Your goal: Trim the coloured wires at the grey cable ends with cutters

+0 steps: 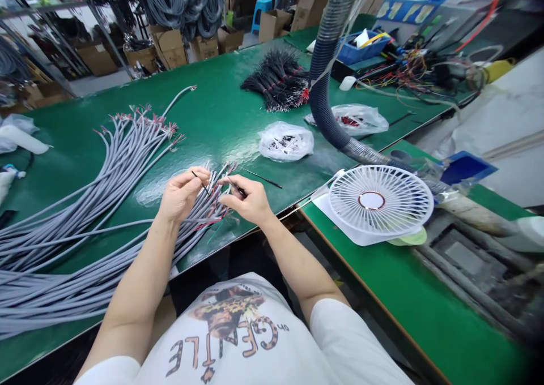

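My left hand (181, 195) is closed in a pinch on a thin black wire (199, 181), which slants down to the right from the fingertips. Just across from it, my right hand (250, 199) has its thumb and forefinger closed round a small dark thing (238, 190), too small to name. Under and between both hands lie the stripped ends of a bundle of grey cables (187, 232), with red, white and green inner wires showing. A thin black rod-like piece (266, 179) lies on the green table beyond my right hand.
Another fan of grey cables (127, 153) spreads on the left. Farther back are a heap of black wires (278, 79), a plastic bag of small parts (286, 141) and a bag with red pieces (355, 119). A ribbed hose (321, 85) hangs beside a white fan (380, 201) on the right.
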The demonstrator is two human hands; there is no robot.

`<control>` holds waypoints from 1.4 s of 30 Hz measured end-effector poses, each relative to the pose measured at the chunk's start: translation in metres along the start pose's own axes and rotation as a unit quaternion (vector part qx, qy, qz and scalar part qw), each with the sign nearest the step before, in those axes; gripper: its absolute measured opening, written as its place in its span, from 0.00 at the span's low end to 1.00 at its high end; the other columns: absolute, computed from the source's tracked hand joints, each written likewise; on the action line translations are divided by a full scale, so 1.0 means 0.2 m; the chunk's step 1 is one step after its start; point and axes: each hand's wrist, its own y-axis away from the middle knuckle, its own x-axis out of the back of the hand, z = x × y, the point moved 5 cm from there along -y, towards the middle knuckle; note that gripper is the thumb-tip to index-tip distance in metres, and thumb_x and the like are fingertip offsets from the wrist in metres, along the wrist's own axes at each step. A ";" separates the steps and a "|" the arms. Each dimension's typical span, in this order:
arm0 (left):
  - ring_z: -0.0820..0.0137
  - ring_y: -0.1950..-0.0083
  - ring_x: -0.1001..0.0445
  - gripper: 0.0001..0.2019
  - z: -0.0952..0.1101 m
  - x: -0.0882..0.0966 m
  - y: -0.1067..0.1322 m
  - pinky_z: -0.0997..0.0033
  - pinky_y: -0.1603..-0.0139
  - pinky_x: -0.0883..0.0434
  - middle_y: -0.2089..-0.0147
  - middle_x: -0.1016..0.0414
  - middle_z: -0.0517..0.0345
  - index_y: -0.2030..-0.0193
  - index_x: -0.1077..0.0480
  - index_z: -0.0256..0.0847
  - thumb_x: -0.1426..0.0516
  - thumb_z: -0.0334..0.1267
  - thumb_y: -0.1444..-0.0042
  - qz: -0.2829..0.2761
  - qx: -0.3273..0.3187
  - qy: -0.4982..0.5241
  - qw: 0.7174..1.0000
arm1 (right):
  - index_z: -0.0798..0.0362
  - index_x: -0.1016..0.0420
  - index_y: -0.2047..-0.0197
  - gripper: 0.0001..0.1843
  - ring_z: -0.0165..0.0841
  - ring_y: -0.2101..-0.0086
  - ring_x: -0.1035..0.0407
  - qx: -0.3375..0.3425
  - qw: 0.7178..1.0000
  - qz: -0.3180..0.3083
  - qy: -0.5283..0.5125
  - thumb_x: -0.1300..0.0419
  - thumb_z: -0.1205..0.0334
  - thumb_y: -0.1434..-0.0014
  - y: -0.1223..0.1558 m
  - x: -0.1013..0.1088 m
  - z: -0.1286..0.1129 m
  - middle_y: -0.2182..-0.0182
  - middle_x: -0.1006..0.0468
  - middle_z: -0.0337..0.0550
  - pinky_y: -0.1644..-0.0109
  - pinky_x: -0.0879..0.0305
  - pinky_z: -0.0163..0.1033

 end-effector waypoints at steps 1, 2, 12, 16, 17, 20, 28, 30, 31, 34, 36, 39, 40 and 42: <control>0.69 0.59 0.27 0.09 -0.01 -0.01 0.00 0.69 0.56 0.29 0.63 0.25 0.53 0.73 0.21 0.40 0.31 0.42 0.57 -0.006 -0.002 -0.007 1.000 | 0.56 0.24 0.62 0.16 0.23 0.78 0.46 -0.015 1.000 -0.004 -0.015 0.37 0.51 0.46 -0.01 -0.02 0.00 0.78 0.34 0.33 0.72 0.44 0.31; 0.67 0.57 0.27 0.09 -0.01 -0.03 0.01 0.68 0.55 0.29 0.61 0.25 0.52 0.73 0.21 0.40 0.32 0.42 0.57 -0.013 -0.001 -0.016 1.000 | 0.56 0.25 0.67 0.14 0.23 0.78 0.48 -0.020 0.999 -0.011 -0.026 0.38 0.52 0.45 -0.01 -0.04 -0.01 0.80 0.38 0.32 0.73 0.46 0.31; 0.60 0.50 0.24 0.21 -0.02 0.06 0.11 0.59 0.43 0.31 0.52 0.21 0.47 0.51 0.24 0.38 0.43 0.51 0.44 -0.116 0.078 -0.353 0.925 | 0.57 0.27 0.71 0.10 0.30 0.73 0.41 -0.134 0.931 0.205 0.272 0.41 0.57 0.47 -0.18 0.62 0.24 0.77 0.32 0.40 0.66 0.44 0.36; 0.60 0.50 0.24 0.21 -0.05 0.07 0.20 0.61 0.46 0.31 0.51 0.21 0.48 0.51 0.24 0.40 0.46 0.52 0.42 -0.234 0.117 -0.426 0.866 | 0.58 0.24 0.62 0.15 0.31 0.73 0.40 -0.140 0.917 0.258 0.270 0.41 0.55 0.47 -0.13 0.78 0.26 0.74 0.29 0.41 0.64 0.42 0.37; 0.61 0.50 0.25 0.21 -0.05 0.07 0.21 0.62 0.46 0.31 0.51 0.21 0.49 0.50 0.24 0.41 0.46 0.51 0.42 -0.255 0.116 -0.434 0.856 | 0.58 0.24 0.65 0.14 0.30 0.74 0.40 -0.126 0.936 0.230 0.236 0.43 0.55 0.46 -0.10 0.73 0.24 0.76 0.30 0.40 0.65 0.42 0.36; 0.64 0.55 0.25 0.18 -0.05 0.04 0.23 0.67 0.51 0.30 0.55 0.20 0.51 0.51 0.23 0.42 0.44 0.50 0.42 -0.297 0.106 -0.436 0.843 | 0.58 0.25 0.72 0.15 0.26 0.76 0.43 -0.129 0.984 0.069 0.098 0.41 0.53 0.46 0.02 0.47 0.15 0.78 0.31 0.37 0.70 0.45 0.33; 0.68 0.64 0.29 0.12 -0.03 0.02 0.21 0.67 0.59 0.32 0.68 0.21 0.52 0.61 0.20 0.42 0.42 0.45 0.43 -0.275 0.031 -0.381 0.882 | 0.58 0.30 0.82 0.25 0.22 0.80 0.53 -0.200 0.976 -0.071 -0.043 0.41 0.45 0.46 0.16 0.03 0.07 0.85 0.46 0.32 0.75 0.55 0.32; 0.67 0.64 0.29 0.11 -0.04 0.02 0.21 0.67 0.59 0.32 0.68 0.21 0.52 0.61 0.20 0.43 0.41 0.44 0.43 -0.270 0.024 -0.373 0.888 | 0.57 0.36 0.84 0.26 0.22 0.79 0.54 -0.197 0.977 -0.071 -0.048 0.39 0.44 0.48 0.14 -0.01 0.09 0.84 0.48 0.31 0.76 0.56 0.32; 0.67 0.64 0.29 0.11 -0.05 0.03 0.22 0.67 0.59 0.33 0.68 0.21 0.52 0.61 0.20 0.43 0.41 0.44 0.44 -0.266 0.022 -0.371 0.889 | 0.57 0.37 0.84 0.26 0.22 0.79 0.54 -0.192 0.977 -0.073 -0.056 0.38 0.44 0.49 0.13 -0.03 0.09 0.84 0.48 0.31 0.76 0.56 0.32; 0.67 0.64 0.30 0.10 -0.05 0.03 0.21 0.68 0.59 0.33 0.68 0.22 0.52 0.61 0.20 0.43 0.40 0.43 0.45 -0.256 0.022 -0.364 0.895 | 0.56 0.38 0.83 0.25 0.22 0.79 0.52 -0.156 0.984 -0.036 -0.084 0.37 0.46 0.49 0.12 -0.06 0.06 0.84 0.46 0.32 0.75 0.53 0.32; 0.68 0.65 0.30 0.11 -0.05 0.04 0.20 0.69 0.60 0.33 0.68 0.23 0.53 0.62 0.20 0.42 0.39 0.43 0.45 -0.226 0.025 -0.353 0.908 | 0.56 0.34 0.81 0.22 0.24 0.79 0.48 -0.114 0.990 0.025 -0.084 0.38 0.48 0.47 0.14 -0.05 0.03 0.83 0.41 0.34 0.73 0.48 0.33; 0.70 0.68 0.29 0.13 -0.04 0.07 0.19 0.70 0.63 0.33 0.69 0.24 0.52 0.64 0.20 0.38 0.39 0.45 0.46 -0.151 0.036 -0.320 0.935 | 0.55 0.24 0.72 0.15 0.27 0.77 0.41 -0.055 0.994 0.077 -0.063 0.39 0.52 0.44 0.16 -0.04 -0.02 0.78 0.30 0.39 0.71 0.42 0.35; 0.69 0.68 0.29 0.13 -0.04 0.08 0.18 0.70 0.64 0.33 0.69 0.23 0.52 0.65 0.20 0.38 0.39 0.46 0.47 -0.131 0.042 -0.307 0.942 | 0.55 0.22 0.67 0.14 0.27 0.78 0.41 -0.048 0.994 0.079 -0.058 0.40 0.53 0.44 0.17 -0.04 -0.02 0.77 0.29 0.39 0.71 0.42 0.35; 0.69 0.67 0.27 0.14 -0.05 0.09 0.18 0.70 0.63 0.32 0.67 0.22 0.51 0.64 0.20 0.37 0.38 0.47 0.48 -0.105 0.057 -0.282 0.952 | 0.54 0.23 0.55 0.16 0.25 0.79 0.43 -0.051 0.994 0.083 -0.053 0.39 0.54 0.44 0.17 -0.05 0.00 0.79 0.33 0.35 0.72 0.43 0.34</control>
